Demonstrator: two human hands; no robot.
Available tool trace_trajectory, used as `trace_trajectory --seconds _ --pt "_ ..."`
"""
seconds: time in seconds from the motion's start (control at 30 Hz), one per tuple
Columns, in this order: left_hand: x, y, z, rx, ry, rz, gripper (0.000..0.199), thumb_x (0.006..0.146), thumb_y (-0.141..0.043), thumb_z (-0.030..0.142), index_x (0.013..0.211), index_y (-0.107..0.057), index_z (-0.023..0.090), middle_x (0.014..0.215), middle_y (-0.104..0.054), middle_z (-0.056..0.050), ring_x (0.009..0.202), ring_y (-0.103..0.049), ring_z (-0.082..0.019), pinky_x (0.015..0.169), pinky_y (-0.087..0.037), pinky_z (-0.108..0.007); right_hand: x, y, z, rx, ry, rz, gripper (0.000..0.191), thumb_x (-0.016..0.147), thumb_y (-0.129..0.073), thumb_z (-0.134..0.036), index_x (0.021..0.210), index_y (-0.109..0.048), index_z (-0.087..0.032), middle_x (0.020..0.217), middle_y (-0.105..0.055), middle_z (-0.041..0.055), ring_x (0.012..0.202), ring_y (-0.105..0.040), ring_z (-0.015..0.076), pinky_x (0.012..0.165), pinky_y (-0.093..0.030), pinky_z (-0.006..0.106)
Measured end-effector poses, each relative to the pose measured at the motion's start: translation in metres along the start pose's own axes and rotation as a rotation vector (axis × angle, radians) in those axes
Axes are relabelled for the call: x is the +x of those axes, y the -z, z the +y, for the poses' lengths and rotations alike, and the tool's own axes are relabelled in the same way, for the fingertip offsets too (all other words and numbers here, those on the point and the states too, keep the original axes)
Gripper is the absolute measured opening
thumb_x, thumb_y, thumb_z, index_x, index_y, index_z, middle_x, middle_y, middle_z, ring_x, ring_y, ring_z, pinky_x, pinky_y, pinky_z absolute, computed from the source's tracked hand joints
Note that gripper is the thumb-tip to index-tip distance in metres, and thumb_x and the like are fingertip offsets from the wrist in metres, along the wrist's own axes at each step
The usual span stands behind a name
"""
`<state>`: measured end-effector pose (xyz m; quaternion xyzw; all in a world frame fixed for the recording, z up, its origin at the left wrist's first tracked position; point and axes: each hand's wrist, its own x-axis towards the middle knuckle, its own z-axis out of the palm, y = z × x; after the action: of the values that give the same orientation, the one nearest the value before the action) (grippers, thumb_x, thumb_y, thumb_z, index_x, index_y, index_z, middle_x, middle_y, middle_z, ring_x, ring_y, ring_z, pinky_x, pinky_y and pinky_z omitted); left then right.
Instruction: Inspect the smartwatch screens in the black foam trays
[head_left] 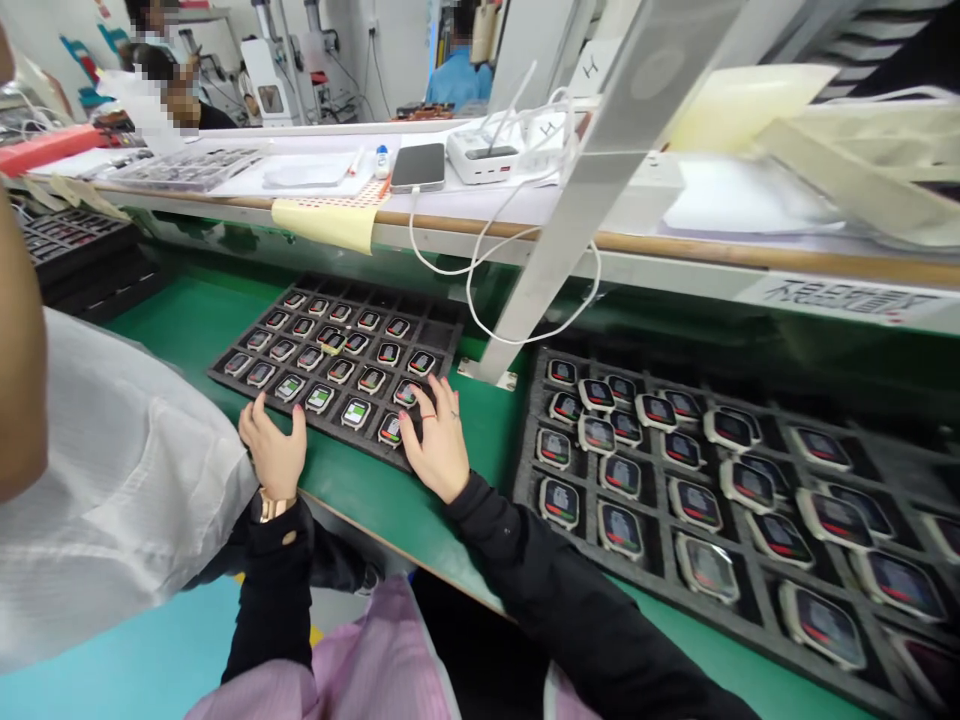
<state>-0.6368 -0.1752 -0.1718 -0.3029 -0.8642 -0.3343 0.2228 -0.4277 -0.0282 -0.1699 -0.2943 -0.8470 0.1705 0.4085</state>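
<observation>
Tray on green bench, left of post. Long axis left-right, roughly along bench edge; watches in it face up. Left hand loosely open at front rim, contact unclear. Right hand spread, fingertip on a right-end watch.

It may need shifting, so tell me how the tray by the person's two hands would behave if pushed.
The tray looks stiff: its walls keep a straight grid. Loaded with watches, it is probably heavier than its low shape suggests. Lying flat and wide on the green table, it would likely slide rather than tip.
</observation>
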Motion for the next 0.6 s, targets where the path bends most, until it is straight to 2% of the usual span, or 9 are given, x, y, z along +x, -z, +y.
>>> trace_trajectory --seconds 0.2,0.47,0.6 --pt "0.0010 -0.0015 -0.0020 -0.003 -0.012 0.000 0.063 0.092 -0.057 0.043 0.139 -0.044 0.004 0.137 -0.048 -0.027 0.137 -0.040 -0.036 0.118 -0.028 -0.054 -0.0093 -0.0046 0.0057 0.009 -0.102 0.011 0.041 0.105 -0.040 -0.032 0.139 -0.049 -0.011 0.152 -0.037 0.0238 0.147 -0.026 0.0375 0.116 -0.028 0.067" --pt "0.0012 -0.0031 -0.0025 -0.002 0.014 -0.001 0.061 0.092 -0.057 0.045 0.139 -0.046 0.008 0.137 -0.049 -0.024 0.138 -0.041 -0.036 0.118 -0.028 -0.054 -0.0090 -0.0007 0.0039 0.010 -0.060 -0.036 0.046 0.102 -0.047 -0.037 0.143 -0.047 -0.015 0.155 -0.033 0.0205 0.148 -0.024 0.0380 0.116 -0.028 0.067" --pt "0.0013 -0.0026 -0.0024 0.003 0.011 -0.004 0.061 0.092 -0.056 0.045 0.139 -0.046 0.007 0.137 -0.049 -0.024 0.137 -0.041 -0.037 0.117 -0.029 -0.053 -0.0090 0.0013 0.0024 -0.019 -0.043 -0.057 0.040 0.101 -0.050 -0.035 0.136 -0.056 -0.018 0.156 -0.032 0.0182 0.148 -0.022 0.0396 0.115 -0.028 0.068"
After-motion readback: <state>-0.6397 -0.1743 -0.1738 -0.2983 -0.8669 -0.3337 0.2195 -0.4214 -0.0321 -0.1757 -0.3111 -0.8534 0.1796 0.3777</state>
